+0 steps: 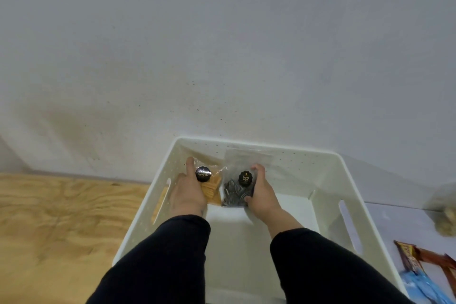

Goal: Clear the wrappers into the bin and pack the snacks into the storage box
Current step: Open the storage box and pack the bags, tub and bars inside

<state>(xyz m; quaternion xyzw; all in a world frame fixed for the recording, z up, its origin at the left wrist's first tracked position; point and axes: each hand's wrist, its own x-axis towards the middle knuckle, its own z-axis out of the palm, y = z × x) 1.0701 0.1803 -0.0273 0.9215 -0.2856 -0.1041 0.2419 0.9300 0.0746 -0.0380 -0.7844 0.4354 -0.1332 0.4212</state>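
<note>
Both my hands reach into a white storage box [328, 175] that stands against the wall. My left hand [188, 192] holds a clear bag of tan crackers [212, 189] with a round black label, pressed into the box's far left corner. My right hand [262, 195] grips a clear bag of black-and-white striped snacks [235, 193], also with a round black label, standing right beside the cracker bag. The two bags touch. The near part of the box floor shows between my black sleeves.
To the right of the box lie a brown snack bar wrapper [409, 260] and a blue packet [424, 286] on a white surface. A blurred bag of pale snacks [444, 217] sits at the far right edge. Wooden board [61, 224] extends left of the box.
</note>
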